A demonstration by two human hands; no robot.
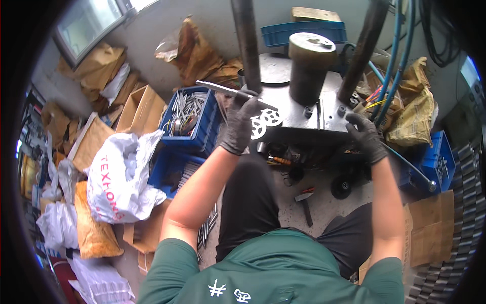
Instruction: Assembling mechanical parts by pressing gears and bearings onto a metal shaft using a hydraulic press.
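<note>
My left hand (240,121), in a dark glove, is closed around a stepped metal shaft (218,87). The shaft slants over the left side of the steel machine table (331,83). Beside that hand, two white discs with cut-out holes (272,117) show at the table's front left edge. My right hand (367,137), gloved too, is at the table's front right with its fingers apart and bent, holding nothing visible. Near its fingertips is a bolt head (341,109). Between the hands, a thick metal cylinder (306,76) rises over the table, near a slotted bar (320,114).
Blue crates (200,134) with metal rods stand at left, beside a white plastic bag (121,177) and cardboard boxes (142,109). A hammer (306,207) lies on the floor between my legs. Two dark posts (246,45) flank the cylinder. Blue hoses (397,55) hang at right, above a blue bin (438,159).
</note>
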